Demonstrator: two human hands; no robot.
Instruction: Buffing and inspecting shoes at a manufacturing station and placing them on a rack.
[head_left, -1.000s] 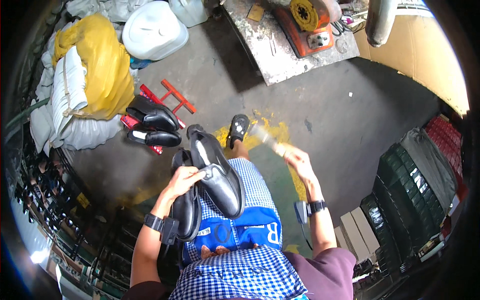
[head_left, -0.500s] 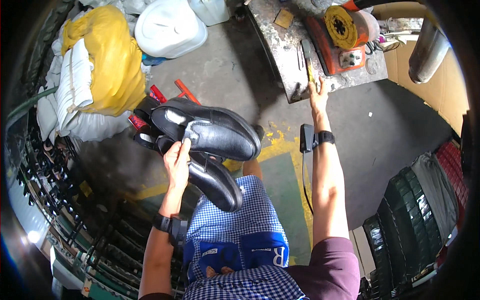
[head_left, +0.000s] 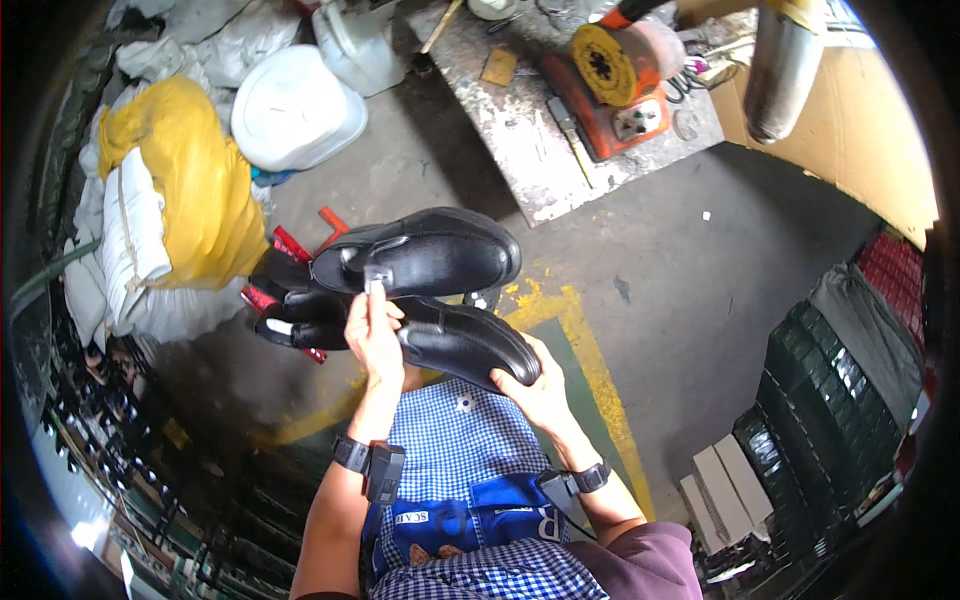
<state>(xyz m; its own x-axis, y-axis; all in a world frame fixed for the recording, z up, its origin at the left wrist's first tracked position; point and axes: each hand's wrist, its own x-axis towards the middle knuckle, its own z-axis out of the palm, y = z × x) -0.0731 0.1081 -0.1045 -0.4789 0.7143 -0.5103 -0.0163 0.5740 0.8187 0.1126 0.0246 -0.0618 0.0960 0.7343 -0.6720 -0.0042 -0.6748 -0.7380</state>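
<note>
Two black slip-on shoes are held over my lap, one beyond the other. My left hand (head_left: 375, 335) is closed at their openings, its fingertips pinching the edge of the farther shoe (head_left: 440, 250). The nearer shoe (head_left: 465, 345) has its opening beside the same hand; whether those fingers also grip it is hard to see. Around the toe of this nearer shoe, my right hand (head_left: 540, 390) is closed, thumb on top and fingers at the far side. Both toes point right. Beyond the left hand more black shoes (head_left: 300, 325) rest by a red frame (head_left: 330, 230).
A stained metal workbench (head_left: 540, 190) at the back carries an orange machine (head_left: 600, 110) with a yellow wheel, and a yellow-handled tool (head_left: 572, 140). Yellow and white sacks (head_left: 190, 190) and a white plastic container (head_left: 295, 110) stand back left. Stacked dark boxes (head_left: 820, 400) are at right.
My right hand has come back from the tool on the workbench and taken hold of the nearer shoe's toe. The nearer shoe has swung up and right. My view has shifted right.
</note>
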